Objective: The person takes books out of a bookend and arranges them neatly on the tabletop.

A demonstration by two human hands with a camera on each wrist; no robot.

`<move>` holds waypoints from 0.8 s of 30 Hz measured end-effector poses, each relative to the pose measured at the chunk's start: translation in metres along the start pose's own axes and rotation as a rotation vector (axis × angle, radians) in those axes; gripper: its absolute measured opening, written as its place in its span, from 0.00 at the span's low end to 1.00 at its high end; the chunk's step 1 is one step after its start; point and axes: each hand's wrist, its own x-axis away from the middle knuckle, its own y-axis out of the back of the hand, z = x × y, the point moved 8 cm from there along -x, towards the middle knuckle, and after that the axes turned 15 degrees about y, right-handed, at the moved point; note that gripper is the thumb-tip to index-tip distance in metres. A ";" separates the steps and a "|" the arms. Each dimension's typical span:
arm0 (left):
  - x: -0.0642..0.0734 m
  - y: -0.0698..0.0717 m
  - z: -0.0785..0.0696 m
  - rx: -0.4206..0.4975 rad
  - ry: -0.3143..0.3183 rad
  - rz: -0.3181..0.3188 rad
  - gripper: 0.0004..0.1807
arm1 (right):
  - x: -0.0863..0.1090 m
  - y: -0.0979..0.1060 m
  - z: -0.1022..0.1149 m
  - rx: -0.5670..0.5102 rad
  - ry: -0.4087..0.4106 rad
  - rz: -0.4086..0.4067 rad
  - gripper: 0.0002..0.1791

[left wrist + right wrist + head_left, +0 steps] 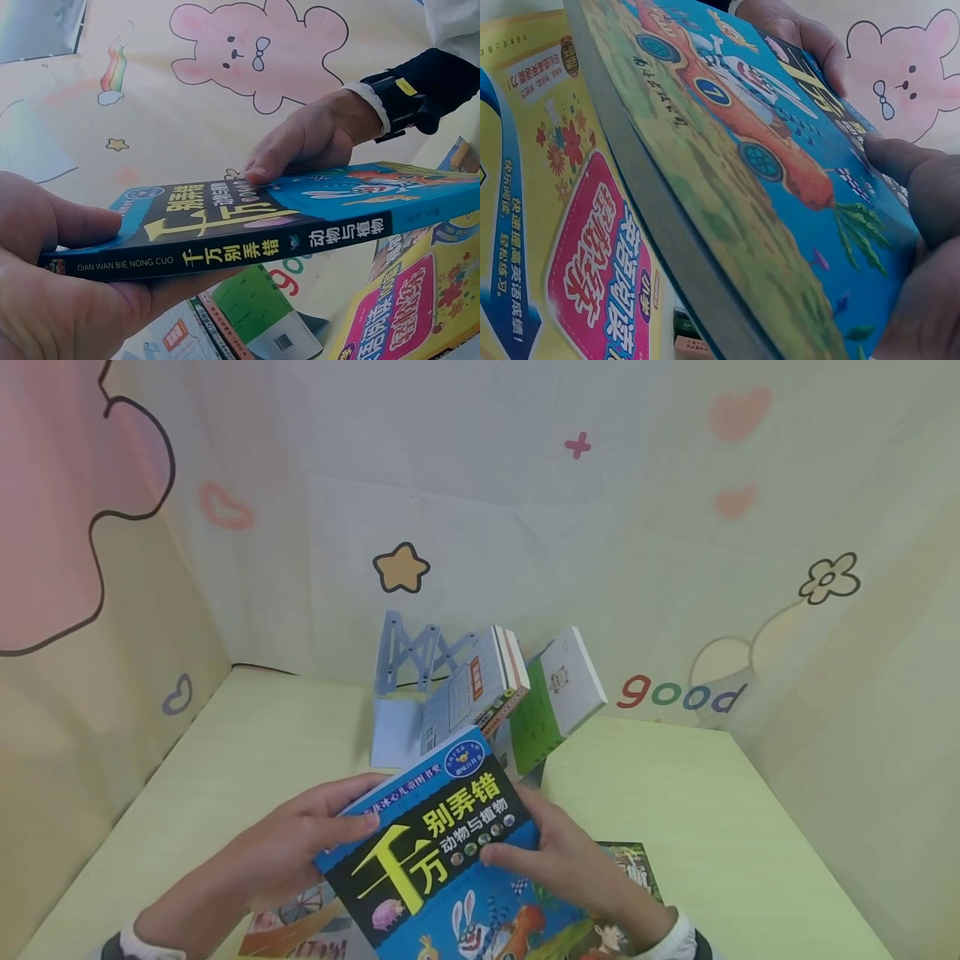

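Observation:
Both hands hold one blue and black children's book, its cover up and tilted, above the table. My left hand grips its left edge near the top, thumb on the cover. On the opposite edge, my right hand pinches it, with the thumb lying on the front. The left wrist view shows the book's black spine between the left thumb and fingers. In the right wrist view a carrot car picture fills the cover, and the right thumb presses on it.
Behind the held book stands a blue-grey expandable bookend rack with several leaning books and a green and white book. Beneath the hands lie other books, including a yellow one. Printed curtains surround the pale table.

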 end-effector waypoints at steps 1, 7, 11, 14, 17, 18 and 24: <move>0.000 0.000 0.001 0.000 -0.002 0.006 0.35 | 0.000 -0.001 -0.001 -0.018 -0.004 0.004 0.37; -0.001 0.000 0.003 -0.003 -0.001 0.036 0.35 | 0.000 -0.005 -0.006 -0.087 -0.048 0.018 0.35; -0.001 0.000 0.004 -0.004 0.018 0.044 0.35 | 0.001 -0.007 -0.009 -0.088 -0.070 0.035 0.30; -0.001 0.001 0.005 -0.003 0.027 0.051 0.34 | 0.001 -0.007 -0.011 -0.094 -0.069 0.046 0.28; -0.003 0.003 0.006 0.007 0.047 0.031 0.35 | 0.002 -0.009 -0.012 -0.102 -0.050 0.058 0.26; -0.003 0.003 0.007 0.010 0.054 0.022 0.35 | 0.002 -0.009 -0.012 -0.105 -0.044 0.060 0.26; -0.005 0.007 0.010 0.004 0.072 -0.001 0.33 | 0.007 -0.009 -0.016 -0.086 -0.058 0.029 0.25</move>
